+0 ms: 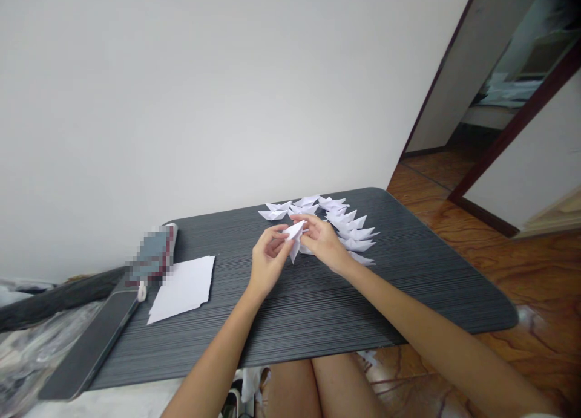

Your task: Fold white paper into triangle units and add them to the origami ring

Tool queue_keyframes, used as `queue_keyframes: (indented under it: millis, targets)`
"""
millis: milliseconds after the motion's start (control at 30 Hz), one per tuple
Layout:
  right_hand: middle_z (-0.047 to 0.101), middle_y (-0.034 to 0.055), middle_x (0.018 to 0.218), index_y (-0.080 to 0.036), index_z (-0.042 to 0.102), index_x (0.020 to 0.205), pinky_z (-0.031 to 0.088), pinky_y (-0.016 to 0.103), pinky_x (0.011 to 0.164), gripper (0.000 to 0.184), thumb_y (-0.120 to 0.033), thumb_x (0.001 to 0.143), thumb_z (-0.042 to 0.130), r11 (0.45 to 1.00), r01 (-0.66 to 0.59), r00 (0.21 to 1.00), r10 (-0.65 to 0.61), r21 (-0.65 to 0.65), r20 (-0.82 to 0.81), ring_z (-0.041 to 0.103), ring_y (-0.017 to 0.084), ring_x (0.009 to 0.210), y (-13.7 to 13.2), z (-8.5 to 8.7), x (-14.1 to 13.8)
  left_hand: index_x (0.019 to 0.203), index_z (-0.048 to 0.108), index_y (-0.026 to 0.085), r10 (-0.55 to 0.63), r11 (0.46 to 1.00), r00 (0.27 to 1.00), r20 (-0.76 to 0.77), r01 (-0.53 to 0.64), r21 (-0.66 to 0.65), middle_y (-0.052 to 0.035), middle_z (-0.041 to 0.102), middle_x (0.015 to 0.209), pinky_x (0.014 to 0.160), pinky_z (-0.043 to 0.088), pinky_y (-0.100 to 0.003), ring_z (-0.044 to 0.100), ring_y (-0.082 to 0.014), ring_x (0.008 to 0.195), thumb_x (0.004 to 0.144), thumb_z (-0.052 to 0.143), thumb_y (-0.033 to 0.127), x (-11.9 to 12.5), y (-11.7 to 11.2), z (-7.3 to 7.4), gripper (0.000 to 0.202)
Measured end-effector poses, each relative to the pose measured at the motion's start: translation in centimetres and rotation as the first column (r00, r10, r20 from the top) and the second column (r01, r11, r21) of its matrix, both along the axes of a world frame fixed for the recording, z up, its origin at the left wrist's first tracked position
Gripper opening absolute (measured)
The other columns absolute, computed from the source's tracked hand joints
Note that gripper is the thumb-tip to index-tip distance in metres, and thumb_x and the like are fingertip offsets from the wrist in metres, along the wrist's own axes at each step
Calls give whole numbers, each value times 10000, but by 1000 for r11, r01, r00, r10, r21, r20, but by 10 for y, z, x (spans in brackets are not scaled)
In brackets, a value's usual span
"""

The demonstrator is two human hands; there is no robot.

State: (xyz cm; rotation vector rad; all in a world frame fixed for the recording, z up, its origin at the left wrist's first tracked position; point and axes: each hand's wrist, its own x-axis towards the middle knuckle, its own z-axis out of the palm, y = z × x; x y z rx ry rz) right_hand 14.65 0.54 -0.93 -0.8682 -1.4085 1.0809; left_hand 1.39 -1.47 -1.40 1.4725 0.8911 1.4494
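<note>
My left hand point(267, 257) and my right hand point(321, 238) meet over the middle of a dark striped table point(318, 309). Both pinch a small white folded paper piece point(294, 235), held just above the tabletop. The left fingers grip its left side, the right fingers close on its upper right edge. Behind and to the right of my hands lies a curved row of several finished white folded paper boats point(345, 224). A small stack of flat white paper sheets point(184, 287) lies to the left, well apart from my hands.
A dark phone or tablet point(91, 345) lies at the table's left edge beside a blurred small box point(152, 254). A plain white wall stands close behind the table. Wooden floor point(499, 248) and a doorway are at the right. My knees show below the table's front edge.
</note>
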Motion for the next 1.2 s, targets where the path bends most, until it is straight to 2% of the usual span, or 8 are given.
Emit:
queue_keyframes:
  millis: [167,300,500,633,800,967,1100,1200]
  targets:
    - [575,81,1019,-152,590,918,471,279,697,301,-116,623,545,997,56,998,-54,-51,39,559,146,818,0,-8,-4,757,561,136,28,996,998,-47,-24,85,-78,501,1059,869,465,-348,545,-193,996,713,606,224,2,-1,-3,109]
    - [626,68,914,-140,595,898,478,292,694,276,-98,633,528,995,46,997,-40,-87,70,585,150,770,-1,-8,-4,765,573,138,60,990,996,-70,-51,130,-83,486,1086,877,466,-352,533,-201,1019,717,602,225,2,-3,-2,104]
    - [647,40,748,-149,621,749,485,288,645,173,-69,622,535,996,87,980,-86,2,179,596,169,708,5,-10,2,770,580,138,62,988,997,-56,-53,148,-84,483,1095,882,464,-348,524,-203,1033,716,604,208,4,-5,-1,92]
    - [636,28,666,-147,630,721,479,259,583,85,-152,659,572,995,88,966,-97,49,240,583,163,658,6,-11,6,770,580,129,6,993,1000,-16,-5,114,-86,501,1081,873,462,-355,544,-194,1000,725,596,202,4,-5,0,87]
    - [605,23,627,-122,639,845,449,234,460,211,-257,727,528,1000,-15,978,18,-18,206,535,117,487,3,-3,9,782,604,125,42,996,999,-14,-41,73,-101,539,1056,795,496,-321,535,-206,998,736,582,235,0,-1,2,121]
    - [619,24,650,-130,630,983,456,224,479,306,-249,717,537,999,-37,993,41,-36,109,533,96,470,2,6,12,898,621,154,62,998,997,-44,-63,-23,-75,571,1032,738,525,-281,564,-189,942,745,563,286,-4,0,3,210]
    - [641,49,770,-144,654,959,468,230,511,292,-233,712,525,998,-51,995,53,-26,90,538,89,506,2,10,14,983,601,150,-3,988,999,45,9,-155,-41,628,859,679,554,-297,625,-146,719,736,570,311,-3,-1,5,297]
    - [616,51,854,-167,672,922,476,236,558,273,-193,726,483,995,-89,990,84,41,109,542,88,575,3,11,17,978,610,143,-45,976,989,144,74,-204,-42,647,855,699,552,-307,638,-146,696,718,592,284,-3,-2,6,296]
